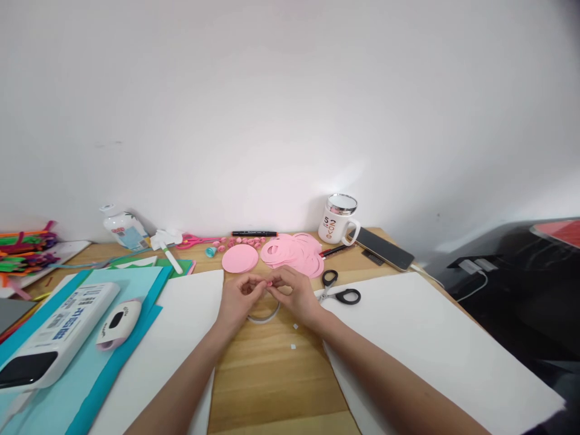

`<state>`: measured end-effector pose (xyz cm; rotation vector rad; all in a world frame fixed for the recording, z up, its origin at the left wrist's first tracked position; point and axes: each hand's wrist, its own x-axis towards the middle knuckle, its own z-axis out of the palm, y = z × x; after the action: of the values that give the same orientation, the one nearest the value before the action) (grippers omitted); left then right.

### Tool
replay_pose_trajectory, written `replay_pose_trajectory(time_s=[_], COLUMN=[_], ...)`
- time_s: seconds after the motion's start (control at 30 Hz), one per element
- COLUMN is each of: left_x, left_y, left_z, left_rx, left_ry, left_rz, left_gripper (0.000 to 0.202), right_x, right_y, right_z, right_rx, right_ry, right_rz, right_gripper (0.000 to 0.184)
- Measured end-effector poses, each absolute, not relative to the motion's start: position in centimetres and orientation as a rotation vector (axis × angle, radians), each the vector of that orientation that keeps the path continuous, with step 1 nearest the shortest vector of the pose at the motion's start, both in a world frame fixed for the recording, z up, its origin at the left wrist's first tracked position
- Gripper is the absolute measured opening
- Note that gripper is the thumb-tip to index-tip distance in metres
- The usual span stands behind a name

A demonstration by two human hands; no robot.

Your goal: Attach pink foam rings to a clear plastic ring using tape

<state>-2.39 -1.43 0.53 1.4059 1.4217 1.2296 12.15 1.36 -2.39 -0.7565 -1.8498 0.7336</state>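
Observation:
My left hand (240, 297) and my right hand (294, 294) meet over the middle of the wooden table (276, 374), fingertips pinched together on a small pink paper piece (269, 283). A thin clear tape ring (263, 314) lies on the table just under my hands. Beyond them lie a pink paper disc (240, 258), a pile of pink paper spirals (293, 251) and a row of small pink rolled pieces (240, 242). Black-handled scissors (339, 290) rest just right of my right hand.
White sheets lie at left (181, 338) and right (430, 344). Blue paper (113, 362) carries a white box (58, 332) and a small white device (118, 323). A mug (339, 220), phone (384, 248), black marker (254, 233), glue bottle (123, 228) and pipe cleaners (25, 251) line the back.

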Motion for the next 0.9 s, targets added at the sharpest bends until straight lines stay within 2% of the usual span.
replay_pose_trajectory(time_s=[0.13, 0.27, 0.47, 0.67, 0.9], left_x=[-3.0, -3.2, -3.2, -3.7, -3.8], left_y=[-1.0, -1.0, -1.4, -1.3, -1.4], left_z=[0.1, -0.5, -1.0, -1.3, -1.1], left_rx=[1.420, 1.324, 1.474, 1.670, 1.684], left_ry=[1.449, 1.386, 1.574, 1.672, 1.722], left_rz=[1.373, 1.476, 1.339, 1.368, 1.373], left_gripper=[0.018, 0.019, 0.016, 0.018, 0.020], right_x=[11.8, 10.3, 4.9, 1.2, 2.3], right_y=[4.3, 9.2, 14.4, 16.1, 15.8], right_z=[-1.2, 0.8, 2.4, 1.8, 1.1], right_rx=[-0.816, -0.986, -1.252, -1.234, -1.179], right_ry=[-1.816, -1.891, -2.206, -2.402, -2.517], right_rz=[0.790, 0.708, 0.426, 0.320, 0.327], right_gripper=[0.005, 0.002, 0.012, 0.015, 0.015])
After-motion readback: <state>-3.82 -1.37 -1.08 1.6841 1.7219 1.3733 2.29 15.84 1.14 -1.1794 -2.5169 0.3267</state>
